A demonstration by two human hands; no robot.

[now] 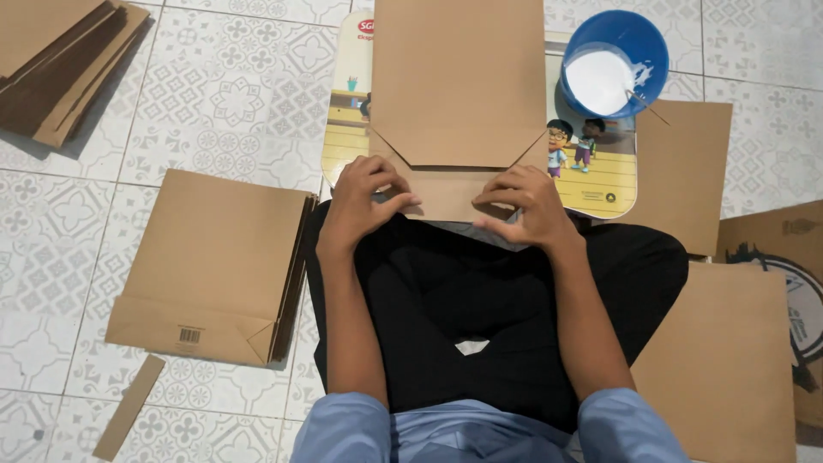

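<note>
Both hands press flat on the folded bottom flap of a brown paper bag (459,86) lying on a cartoon-printed board (600,171); left hand (364,201), right hand (523,206); blue glue bucket (613,60) at one o'clock; finished bag stack (214,266) at nine o'clock on the floor.

Soft, even light fills the view, bright enough to show the pattern on the floor tiles (231,94) clearly. Shadows are faint and short: a dim one lies under the cardboard stack (60,64) at ten o'clock, and the dark trousers (463,317) lose detail. The white liquid in the blue bucket (619,62) at one o'clock looks nearly blown out, and focus stays sharp throughout.
</note>
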